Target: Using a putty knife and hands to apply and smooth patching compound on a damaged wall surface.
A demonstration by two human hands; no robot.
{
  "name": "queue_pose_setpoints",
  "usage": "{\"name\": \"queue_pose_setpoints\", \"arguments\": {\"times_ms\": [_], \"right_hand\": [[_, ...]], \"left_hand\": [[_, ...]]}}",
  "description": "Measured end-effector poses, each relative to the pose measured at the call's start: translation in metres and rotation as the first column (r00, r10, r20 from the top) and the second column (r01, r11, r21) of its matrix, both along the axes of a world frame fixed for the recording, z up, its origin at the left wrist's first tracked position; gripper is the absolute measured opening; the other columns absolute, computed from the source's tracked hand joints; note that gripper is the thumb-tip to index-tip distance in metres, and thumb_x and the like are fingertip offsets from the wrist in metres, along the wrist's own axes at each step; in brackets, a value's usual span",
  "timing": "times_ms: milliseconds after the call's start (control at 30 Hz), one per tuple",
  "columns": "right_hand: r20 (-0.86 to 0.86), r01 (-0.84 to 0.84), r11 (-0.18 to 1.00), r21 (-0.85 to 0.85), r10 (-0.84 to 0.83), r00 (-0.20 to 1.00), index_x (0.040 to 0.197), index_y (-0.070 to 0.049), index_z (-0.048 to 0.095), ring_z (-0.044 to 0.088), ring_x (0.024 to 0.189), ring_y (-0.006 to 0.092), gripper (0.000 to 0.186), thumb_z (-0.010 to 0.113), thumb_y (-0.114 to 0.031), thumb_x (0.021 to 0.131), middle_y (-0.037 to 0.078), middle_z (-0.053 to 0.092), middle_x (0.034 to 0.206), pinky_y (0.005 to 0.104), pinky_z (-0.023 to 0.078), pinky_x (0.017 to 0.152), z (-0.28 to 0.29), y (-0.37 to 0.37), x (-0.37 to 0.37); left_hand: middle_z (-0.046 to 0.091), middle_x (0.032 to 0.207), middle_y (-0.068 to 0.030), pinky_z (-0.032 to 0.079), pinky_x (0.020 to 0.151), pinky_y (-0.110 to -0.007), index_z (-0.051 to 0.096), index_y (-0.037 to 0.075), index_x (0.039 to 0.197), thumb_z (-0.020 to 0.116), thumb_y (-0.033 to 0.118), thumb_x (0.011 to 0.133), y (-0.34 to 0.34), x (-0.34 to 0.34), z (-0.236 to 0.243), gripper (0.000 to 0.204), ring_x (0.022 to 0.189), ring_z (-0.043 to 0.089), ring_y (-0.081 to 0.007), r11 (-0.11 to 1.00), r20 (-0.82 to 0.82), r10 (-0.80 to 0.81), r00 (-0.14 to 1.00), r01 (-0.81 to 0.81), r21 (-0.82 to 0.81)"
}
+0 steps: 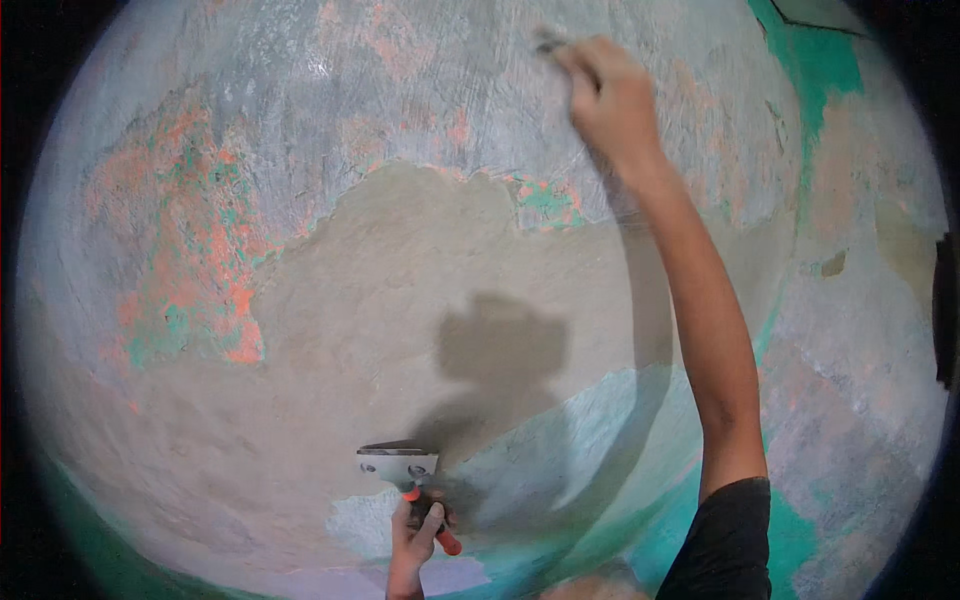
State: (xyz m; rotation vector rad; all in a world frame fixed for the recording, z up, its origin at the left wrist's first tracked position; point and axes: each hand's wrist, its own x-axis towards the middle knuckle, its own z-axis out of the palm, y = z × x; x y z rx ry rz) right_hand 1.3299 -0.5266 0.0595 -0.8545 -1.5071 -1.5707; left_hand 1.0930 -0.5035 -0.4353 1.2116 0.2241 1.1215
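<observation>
At the lower middle, my left hand grips a scraper by its red and black handle, with the wide pale blade upward and a dark strip along the top edge. My right hand is raised high at the upper middle right, closed around a small dark object that is blurred and cannot be identified. It is against or just in front of the wall, on a rough grey stretch with orange and green flecks. Below that stretch lies a broad smooth beige layer with an irregular upper edge.
Another wall surface at the right meets this one along a green band and carries mottled green, grey and pink patches. A dark object shows at the far right rim. My head and arm cast shadows on the beige area.
</observation>
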Motion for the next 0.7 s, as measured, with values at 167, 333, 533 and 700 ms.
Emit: {"name": "queue_pose_setpoints", "arguments": {"times_ms": [167,333,533,700], "right_hand": [[0.071,-0.073,0.997,-0.015,0.074,0.995,0.093,-0.005,0.068,0.062,0.087,0.0349,0.017,0.057,-0.006,0.081,0.015,0.065,0.09,0.0423,0.049,0.079,-0.009,0.003,-0.016],[0.066,0.011,1.0,-0.021,-0.01,0.998,0.092,-0.003,0.067,0.058,0.075,0.0336,0.011,0.059,-0.009,0.087,0.016,0.06,0.082,0.0372,0.045,0.066,-0.011,-0.015,-0.003],[0.144,0.032,0.992,-0.12,-0.015,0.989,0.09,-0.001,0.066,0.054,0.066,0.0321,0.011,0.059,-0.01,0.089,0.016,0.055,0.075,0.0357,0.043,0.061,-0.057,-0.013,-0.011],[-0.068,-0.084,0.996,0.005,0.084,0.994,0.089,0.0,0.065,0.055,0.071,0.0323,0.01,0.058,-0.006,0.086,0.017,0.054,0.077,0.0371,0.043,0.063,-0.065,-0.01,-0.001]], "left_hand": [[0.064,0.081,-0.0113,0.051,0.065,-0.031,0.051,-0.002,0.114,0.056,0.008,0.095,0.004,-0.003,0.001,0.021,0.07,0.062,-0.017,1.0,0.019,-0.007,1.0,0.007,-0.011],[0.064,0.08,-0.0114,0.051,0.063,-0.03,0.052,-0.002,0.113,0.056,0.008,0.095,0.005,0.003,-0.006,0.021,0.068,0.062,-0.0166,0.998,0.041,-0.066,0.997,0.066,0.007],[0.064,0.08,-0.0114,0.051,0.064,-0.03,0.052,-0.002,0.113,0.056,0.007,0.095,0.006,-0.008,-0.008,0.02,0.07,0.062,-0.0163,0.999,-0.033,-0.039,0.999,0.038,-0.017],[0.064,0.08,-0.0112,0.051,0.065,-0.03,0.052,-0.002,0.113,0.055,0.006,0.095,0.007,0.002,-0.008,0.02,0.07,0.061,-0.0159,0.998,-0.018,-0.049,0.999,0.049,-0.027]]}}
